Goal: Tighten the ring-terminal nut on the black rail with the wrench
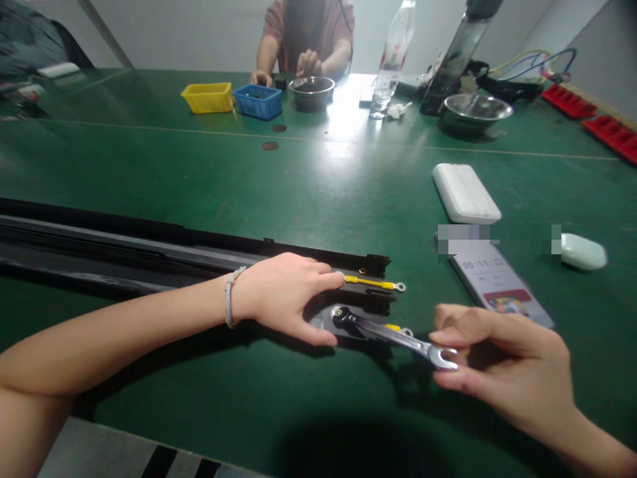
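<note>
Across the table's left half lies a long black metal channel [164,251], its end near the middle of the view. My left hand [283,295] rests flat on that end, thumb and fingers spread apart. Pinched at its open-jaw end, a combination wrench [393,334] is in my right hand [507,365]. The wrench's dark ring end sits at a small nut [337,312] on the channel. A yellow wire with a ring terminal [373,283] sticks out past my left fingertips. Partly behind the wrench, a second ring terminal [407,332] shows.
A phone [497,279], a white power bank [465,192] and a pale rounded case [583,252] lie at right. Farther back are yellow [208,98] and blue bins [257,103], metal bowls [312,93], a water bottle [393,63] and red holders [610,136]. A person sits opposite.
</note>
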`<action>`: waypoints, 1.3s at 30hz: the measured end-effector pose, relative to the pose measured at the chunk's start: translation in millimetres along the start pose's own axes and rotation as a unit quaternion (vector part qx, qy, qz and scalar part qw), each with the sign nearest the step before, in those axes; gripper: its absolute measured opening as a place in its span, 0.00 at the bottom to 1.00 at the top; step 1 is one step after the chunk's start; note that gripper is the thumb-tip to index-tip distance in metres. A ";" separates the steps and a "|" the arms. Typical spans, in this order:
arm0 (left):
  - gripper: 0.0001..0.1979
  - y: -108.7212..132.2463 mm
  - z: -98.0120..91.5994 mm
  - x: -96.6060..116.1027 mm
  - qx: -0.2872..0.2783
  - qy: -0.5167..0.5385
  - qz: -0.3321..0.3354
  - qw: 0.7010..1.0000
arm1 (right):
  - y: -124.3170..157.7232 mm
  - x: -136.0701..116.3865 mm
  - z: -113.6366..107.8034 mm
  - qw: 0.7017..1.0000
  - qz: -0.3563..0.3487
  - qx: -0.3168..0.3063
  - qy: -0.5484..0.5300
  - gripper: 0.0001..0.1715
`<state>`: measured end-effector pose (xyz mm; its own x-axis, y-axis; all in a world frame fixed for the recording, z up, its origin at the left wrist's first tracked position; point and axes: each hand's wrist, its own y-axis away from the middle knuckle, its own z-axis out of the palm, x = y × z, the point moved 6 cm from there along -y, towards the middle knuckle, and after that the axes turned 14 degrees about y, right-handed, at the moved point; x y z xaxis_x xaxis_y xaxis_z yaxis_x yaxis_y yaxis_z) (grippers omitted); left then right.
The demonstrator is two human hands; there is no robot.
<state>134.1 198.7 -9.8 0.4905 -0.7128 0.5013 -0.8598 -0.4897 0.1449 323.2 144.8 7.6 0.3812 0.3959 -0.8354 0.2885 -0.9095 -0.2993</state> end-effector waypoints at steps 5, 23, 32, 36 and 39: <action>0.29 7.1 -1.8 0.3 0.003 -0.007 0.002 1.000 | -6.5 -8.6 -0.1 0.999 0.002 0.026 0.028 0.10; 0.30 5.9 8.8 12.2 0.003 0.003 -0.002 1.000 | -5.0 14.9 -10.6 0.978 0.135 0.078 0.141 0.16; 0.30 6.1 8.2 11.5 0.008 -0.001 0.005 1.000 | -6.9 12.7 -11.0 0.977 0.139 0.075 0.141 0.12; 0.30 4.2 10.3 7.8 0.006 -0.002 0.004 1.000 | -6.7 11.7 -15.1 0.984 0.113 0.072 0.118 0.07; 0.30 1.5 11.1 5.6 0.006 -0.007 0.003 1.000 | -3.6 13.4 -17.1 0.989 0.081 0.061 0.105 0.07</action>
<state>137.1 188.4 -16.3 0.4879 -0.7223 0.4900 -0.8606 -0.4919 0.1318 342.3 155.5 5.4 0.5907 0.2501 -0.7671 0.1054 -0.9665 -0.2340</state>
